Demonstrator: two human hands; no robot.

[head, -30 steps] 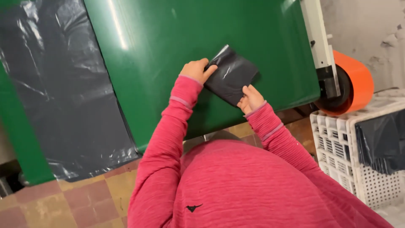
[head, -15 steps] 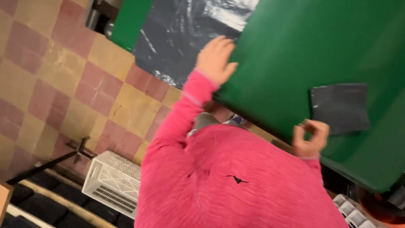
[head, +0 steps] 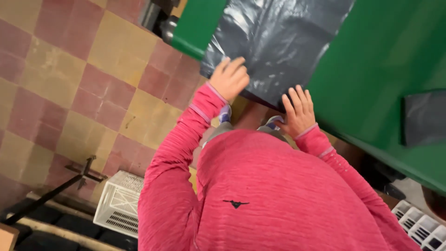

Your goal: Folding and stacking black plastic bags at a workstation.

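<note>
A large dark grey plastic bag (head: 278, 42) lies spread on the green table (head: 371, 60) and hangs over its near edge. My left hand (head: 230, 79) is at the bag's lower left corner, with its fingers curled on the plastic. My right hand (head: 297, 114) rests against the bag's hanging edge a little to the right, fingers spread and holding nothing. A small folded dark bag (head: 425, 118) lies flat on the table at the far right, away from both hands. My pink sleeves and sweater fill the lower middle of the view.
The floor (head: 69, 69) is tiled in yellow and red squares. A white plastic crate (head: 118, 204) stands on it at the lower left, beside a black metal bar (head: 46, 197). Part of another white crate (head: 420, 227) shows at the bottom right.
Both hands have left the folded bag and moved left along the table to the big spread bag. The view has swung left and down towards the floor.
</note>
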